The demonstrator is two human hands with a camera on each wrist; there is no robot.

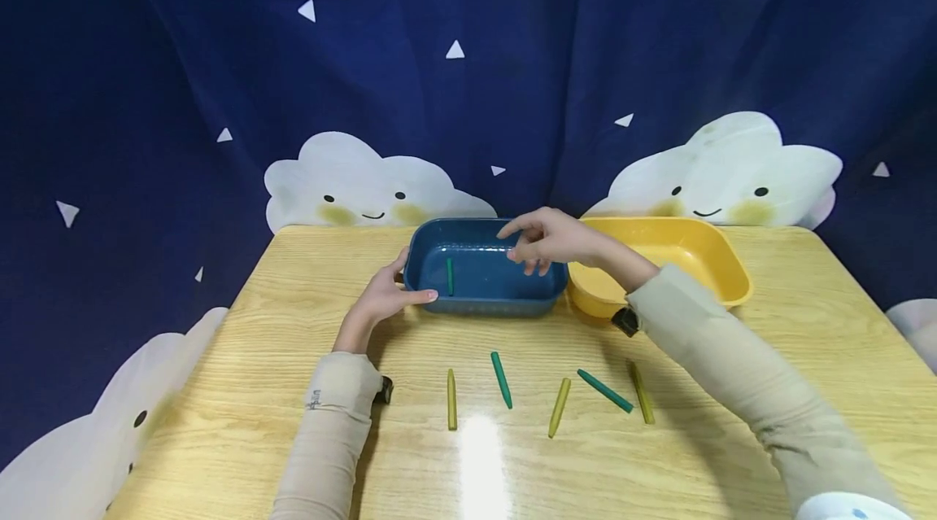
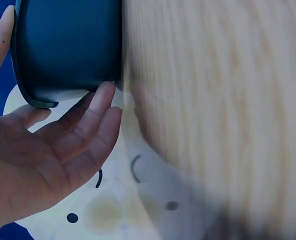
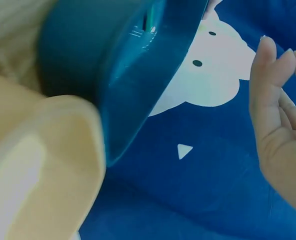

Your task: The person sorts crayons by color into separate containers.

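Okay, my left hand (image 1: pixel 384 292) grips the blue bin (image 1: pixel 483 307) at its left end; the left wrist view adds fingers (image 2: pixel 100 100) against the outer wall, mostly hidden from the head. Right hand (image 1: pixel 549 239) is relaxed, empty, over that bin. Green crayon (image 1: pixel 450 277) sits inside, seen from head and right wrist. Only head shows three yellow crayons (image 1: pixel 451 399), two green ones (image 1: pixel 501 380) on the table (image 1: pixel 256 390).

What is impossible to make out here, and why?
- Head: part of the yellow rectangular plastic tub, behind the right arm.
- Head: lettering on the beige cloth left sleeve, too small.
- Left wrist: inside of the blue rectangular plastic tub, behind its wall.
- Right wrist: right hand, partly cut off by the edge.
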